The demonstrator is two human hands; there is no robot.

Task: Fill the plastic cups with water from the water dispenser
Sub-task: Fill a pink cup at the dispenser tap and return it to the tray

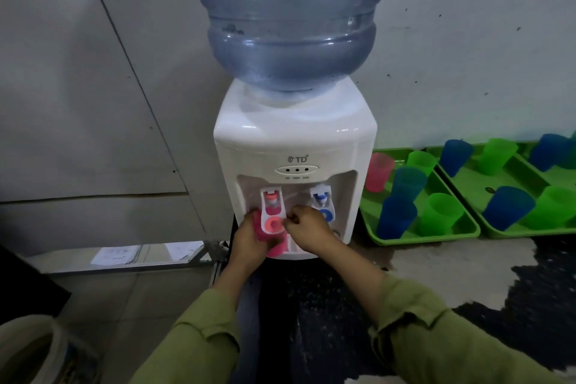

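The left hand (249, 240) and the red tap lever (273, 216) hide most of the pink cup (276, 249); its fill cannot be told. The top edge cuts off the bottle (290, 25), and the right edge cuts off the farthest tray (563, 176). The print (297, 178) under the indicator lights is too small to read.

White dispenser (293, 146), pink cup (276, 246), green trays (461, 229)

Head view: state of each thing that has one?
water bottle: inverted on dispenser, holds water.
pink cup: held under red tap; fill level hidden.
red tap: right hand at its lever; flow not visible.
blue tap: untouched.
left hand: grips pink cup.
right hand: fingers curled on red tap.
tray cups: upright in green trays; contents unclear.
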